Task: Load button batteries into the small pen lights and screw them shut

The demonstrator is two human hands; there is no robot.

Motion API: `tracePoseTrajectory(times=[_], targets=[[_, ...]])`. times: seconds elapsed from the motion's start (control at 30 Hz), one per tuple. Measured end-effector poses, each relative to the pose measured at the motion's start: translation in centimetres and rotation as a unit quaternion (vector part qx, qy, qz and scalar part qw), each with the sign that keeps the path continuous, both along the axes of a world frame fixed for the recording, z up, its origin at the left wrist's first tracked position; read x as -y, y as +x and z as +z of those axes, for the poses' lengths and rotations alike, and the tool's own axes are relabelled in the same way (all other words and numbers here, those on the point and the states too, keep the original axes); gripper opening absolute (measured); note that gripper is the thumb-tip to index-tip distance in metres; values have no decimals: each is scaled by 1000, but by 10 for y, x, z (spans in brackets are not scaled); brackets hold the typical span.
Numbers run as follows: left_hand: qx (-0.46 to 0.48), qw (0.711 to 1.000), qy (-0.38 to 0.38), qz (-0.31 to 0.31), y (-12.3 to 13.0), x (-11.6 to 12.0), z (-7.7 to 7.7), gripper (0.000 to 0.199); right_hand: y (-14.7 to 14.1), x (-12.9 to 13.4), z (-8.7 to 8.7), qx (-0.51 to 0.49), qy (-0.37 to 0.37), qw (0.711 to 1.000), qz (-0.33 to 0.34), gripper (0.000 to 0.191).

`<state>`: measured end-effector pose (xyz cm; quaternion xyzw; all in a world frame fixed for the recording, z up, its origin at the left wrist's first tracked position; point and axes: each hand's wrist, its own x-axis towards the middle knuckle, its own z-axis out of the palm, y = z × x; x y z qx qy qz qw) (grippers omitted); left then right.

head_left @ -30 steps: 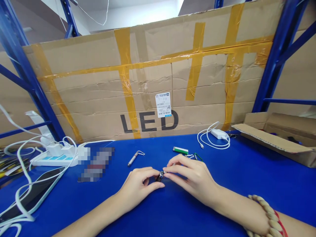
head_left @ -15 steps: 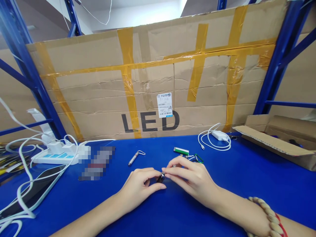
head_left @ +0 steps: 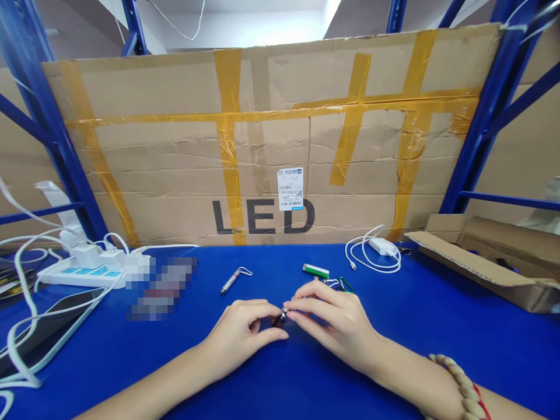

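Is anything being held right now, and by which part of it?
A small dark item: the left hand holds its dark body, while the right hand's fingertips are at its shiny end.

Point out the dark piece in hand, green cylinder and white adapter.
Dark piece (head_left: 279, 321): head view, visible dark body.
Green cylinder (head_left: 316, 272): head view, middle of body.
White adapter (head_left: 381, 247): head view, top face.
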<state>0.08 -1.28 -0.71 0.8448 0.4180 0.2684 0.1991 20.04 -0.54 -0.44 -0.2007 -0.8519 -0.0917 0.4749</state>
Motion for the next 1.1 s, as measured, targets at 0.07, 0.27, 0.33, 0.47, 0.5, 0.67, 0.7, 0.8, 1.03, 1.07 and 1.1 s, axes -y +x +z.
tracePoseTrajectory(times=[0.07,0.27,0.33,0.47,0.5,0.67,0.7,0.8,1.03,1.07,1.1], targets=[[4,1000,0,-3,0,0,1,16,0,0,0,0,5,1000,4,12],[6,1000,5,-14,0,0,2,14,-1,1,1,-6,6,1000,2,12],[3,1000,7,-15,0,1,2,15,-2,2,1,-9,-2,1000,2,12],[-7,1000,16,-14,-1,1,1,16,-1,1,0,-12,-7,1000,6,11],[-9,1000,19,-13,-1,1,1,17,-1,0,0,-10,-6,1000,7,11],[-12,1000,25,-8,0,1,1,19,0,0,-1,-5,-11,1000,8,12],[-13,1000,26,-8,0,1,1,19,0,1,-1,-5,-14,1000,8,12],[-13,999,27,-11,0,1,1,18,0,2,0,-6,-23,1000,9,12],[-16,999,26,-12,-1,1,-1,18,-1,0,0,-7,-33,999,16,11],[-17,999,28,-12,-1,1,-1,18,-1,0,0,-7,-37,999,14,11],[-17,999,28,-11,0,1,-1,18,-1,0,0,-6,-40,999,11,11]])
